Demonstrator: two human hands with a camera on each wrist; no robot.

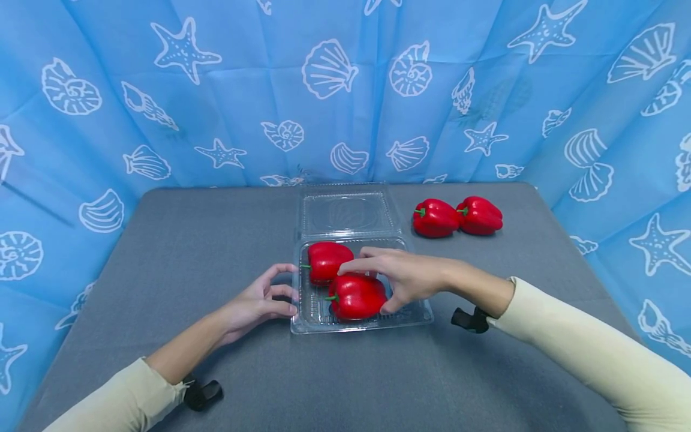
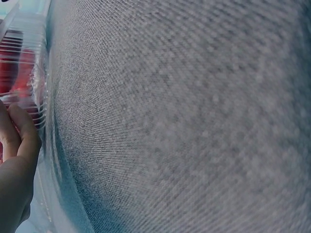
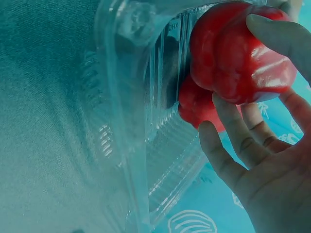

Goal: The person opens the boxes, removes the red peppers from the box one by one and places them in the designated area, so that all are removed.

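Head view: right grip (image 1: pixel 406 276) pinches the near pepper (image 1: pixel 358 300) within the tray (image 1: pixel 311 311), its stem (image 1: pixel 332 298) toward 9 o'clock, far pepper (image 1: pixel 327 261) at its 11 o'clock; left grip (image 1: pixel 254 307), fingers spread, at the tray's 9 o'clock edge.

In the head view, the right hand (image 1: pixel 407 273) covers part of the front pepper (image 1: pixel 357 298) and some of the clear box (image 1: pixel 361 327). The front pepper hides a bit of the back pepper (image 1: pixel 327 258). The picture's edges chop off the left sleeve (image 1: pixel 121 401) and the right sleeve (image 1: pixel 583 354). In the left wrist view, the side cuts off the left hand (image 2: pixel 17 170) and the box, and the red inside looks blurry. In the right wrist view, the front pepper's stem is out of sight, and the letters (image 3: pixel 173 25) are too tiny to read for sure.
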